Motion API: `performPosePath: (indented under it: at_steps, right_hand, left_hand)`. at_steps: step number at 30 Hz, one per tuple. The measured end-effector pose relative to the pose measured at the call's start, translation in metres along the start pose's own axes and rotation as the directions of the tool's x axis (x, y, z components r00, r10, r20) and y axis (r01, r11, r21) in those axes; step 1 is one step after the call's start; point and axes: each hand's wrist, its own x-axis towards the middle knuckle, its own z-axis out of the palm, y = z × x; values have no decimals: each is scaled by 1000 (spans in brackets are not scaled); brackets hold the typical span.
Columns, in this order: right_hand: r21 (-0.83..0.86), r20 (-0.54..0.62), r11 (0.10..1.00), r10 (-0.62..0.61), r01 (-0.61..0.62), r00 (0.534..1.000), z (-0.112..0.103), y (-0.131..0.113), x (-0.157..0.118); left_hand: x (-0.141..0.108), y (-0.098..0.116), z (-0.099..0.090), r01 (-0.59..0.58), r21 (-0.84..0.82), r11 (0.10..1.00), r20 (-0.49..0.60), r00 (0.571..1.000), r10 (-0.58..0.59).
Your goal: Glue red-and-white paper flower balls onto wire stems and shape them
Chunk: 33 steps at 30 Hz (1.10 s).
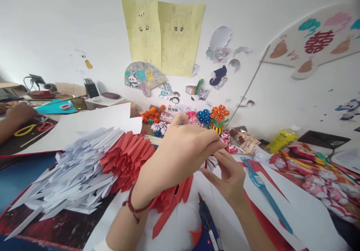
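A small white paper flower (210,163) with dark stripes shows between my two hands above the white paper. My right hand (232,174) pinches it between thumb and fingers. Over it reaches my left hand (187,149), fingers bent and pressed together near the right fingertips; what they pinch is hidden behind the hand. Below lies a dark blue glue gun (207,221), nozzle pointing away from me, a small red light lit. Folded red paper strips (129,157) lie under and left of my left wrist, beside a big heap of folded white paper strips (81,168).
Paper flowers (204,116) line the wall, near a yellow bottle (282,139). At right lie a blue watch (267,194) and a pile of striped flowers (327,191). Another person's hand (19,114) is at far left, near yellow-handled scissors (25,130).
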Motion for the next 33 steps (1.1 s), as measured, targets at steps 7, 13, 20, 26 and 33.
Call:
performPosePath:
  at_steps: [7,13,20,26,33]
  right_hand:
    - [51,23,993,110,-111,994,5,11,-3]
    - [124,67,975,176,-184,982,6,22,-8]
    - [189,83,941,271,-282,959,8,32,-13]
    - [251,80,893,366,-374,927,10,41,-15]
    - [298,70,846,442,-441,894,10,46,-17]
  left_hand:
    - [8,-17,19,-7,67,998,22,1000,6]
    - [12,-21,26,32,68,997,69,997,-36]
    - [14,-30,38,70,84,994,142,987,-81]
    - [16,-38,49,118,26,993,135,983,-121]
    - [17,-40,58,117,56,992,137,983,-123]
